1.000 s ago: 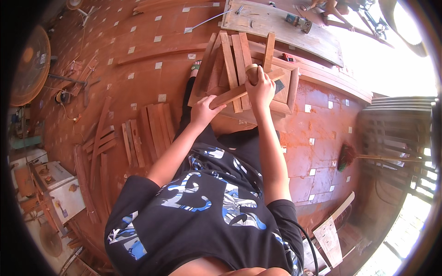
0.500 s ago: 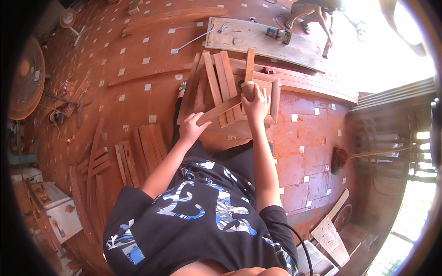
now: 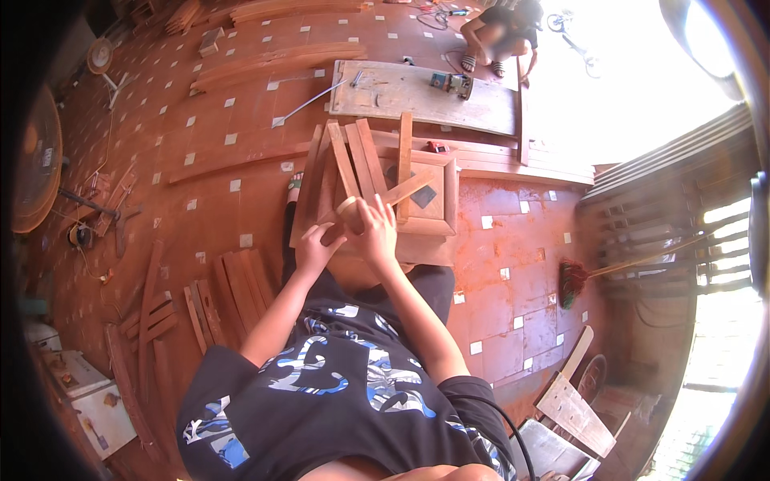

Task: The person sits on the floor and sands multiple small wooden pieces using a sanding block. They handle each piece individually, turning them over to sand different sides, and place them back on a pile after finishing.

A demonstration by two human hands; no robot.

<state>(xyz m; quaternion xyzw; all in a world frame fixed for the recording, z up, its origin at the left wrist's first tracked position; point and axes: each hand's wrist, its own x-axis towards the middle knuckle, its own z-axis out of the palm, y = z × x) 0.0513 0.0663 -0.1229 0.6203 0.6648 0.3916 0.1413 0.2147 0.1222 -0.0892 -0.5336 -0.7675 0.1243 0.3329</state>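
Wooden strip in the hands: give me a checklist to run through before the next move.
1. Left hand on the wooden strip: ok, fingers curled at its near end.
2. Right hand gripping the rounded piece: ok.
3. Rounded piece flat against the strip: cannot tell, fingers hide the contact.
4. Strip free of the loose strips: cannot tell, it crosses in front of one.
5. Small red object apart from both hands: ok.
6. Other person out of the way: ok, crouching beyond the stand.
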